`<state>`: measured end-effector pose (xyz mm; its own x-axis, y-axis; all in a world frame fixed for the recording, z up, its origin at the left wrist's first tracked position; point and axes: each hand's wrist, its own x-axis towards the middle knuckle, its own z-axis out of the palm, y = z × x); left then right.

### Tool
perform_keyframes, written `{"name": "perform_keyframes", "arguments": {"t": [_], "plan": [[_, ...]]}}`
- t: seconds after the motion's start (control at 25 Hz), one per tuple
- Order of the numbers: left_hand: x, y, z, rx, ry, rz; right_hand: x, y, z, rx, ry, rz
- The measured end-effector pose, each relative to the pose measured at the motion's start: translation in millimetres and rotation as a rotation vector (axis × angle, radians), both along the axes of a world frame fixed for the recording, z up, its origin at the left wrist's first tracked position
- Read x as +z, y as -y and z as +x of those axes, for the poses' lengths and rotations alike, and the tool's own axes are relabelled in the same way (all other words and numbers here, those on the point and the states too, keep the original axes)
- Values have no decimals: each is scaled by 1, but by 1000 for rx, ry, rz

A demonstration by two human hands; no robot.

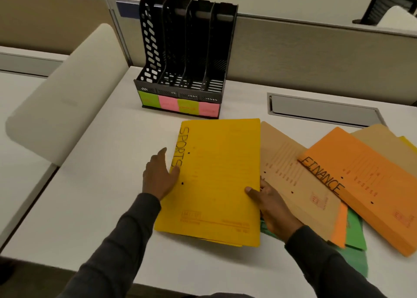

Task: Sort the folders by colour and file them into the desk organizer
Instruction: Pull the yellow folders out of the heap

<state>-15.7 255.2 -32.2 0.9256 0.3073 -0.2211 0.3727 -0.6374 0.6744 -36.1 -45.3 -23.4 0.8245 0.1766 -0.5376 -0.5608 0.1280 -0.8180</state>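
Note:
A yellow folder marked SPORTS lies in front of me on the white desk. My left hand grips its left spine edge, thumb on top. My right hand holds its right edge, thumb on the cover. To the right lie a tan folder, an orange folder marked FINANCE, another tan folder and green folders partly hidden beneath. The black desk organizer stands behind with its slots holding nothing, and green and pink labels on its front.
A grey cable hatch is set into the desk at the right rear. A white rounded panel rises at the left of the desk. A beige partition wall runs behind the organizer.

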Motion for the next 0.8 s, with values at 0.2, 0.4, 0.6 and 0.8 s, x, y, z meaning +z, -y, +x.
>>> {"name": "perform_keyframes", "arguments": {"t": [0.2,0.4,0.6,0.8], "plan": [[-38,39,-42,-178,-13,352,-29,-74,0,107,-94,-57],[-88,23,-71,-134,-142,559,-27,-105,-1,361,115,-477],[-92,-35,-67,-71,-131,629,-35,-86,1,439,225,-681],[-96,-63,-61,-65,-131,611,-34,-69,-5,427,229,-660]]}}
